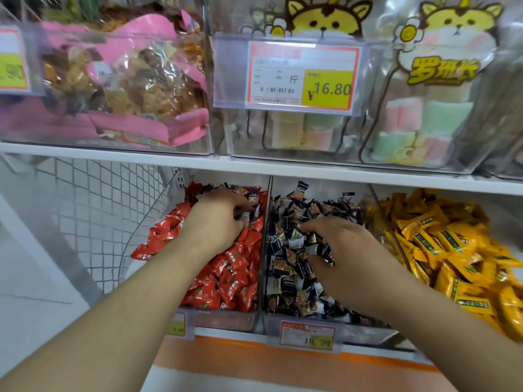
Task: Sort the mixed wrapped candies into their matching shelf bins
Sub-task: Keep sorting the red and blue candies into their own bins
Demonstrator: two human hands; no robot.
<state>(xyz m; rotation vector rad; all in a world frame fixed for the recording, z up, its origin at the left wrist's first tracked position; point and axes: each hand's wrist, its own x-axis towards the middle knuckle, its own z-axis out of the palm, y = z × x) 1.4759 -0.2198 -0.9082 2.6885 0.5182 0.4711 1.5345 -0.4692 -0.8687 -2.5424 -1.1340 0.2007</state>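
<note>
Three clear bins stand side by side on the lower shelf. The left bin (226, 321) is full of red wrapped candies (235, 278), with a few dark wrapped ones lying at its back. My left hand (218, 219) is down in that bin with its fingers curled round some dark candies (252, 215). The middle bin (305, 322) is filled with dark navy wrapped candies (285, 267). My right hand (342, 250) rests on that pile, fingers curled into the candies and pinching a dark one. Yellow wrapped candies (441, 244) fill the right bin.
The upper shelf (254, 165) holds clear bins with pink snack bags (127, 80) and marshmallow bags (430, 114) close above my hands. A price tag (285, 75) hangs there. A white wire mesh panel (93, 210) stands at the left.
</note>
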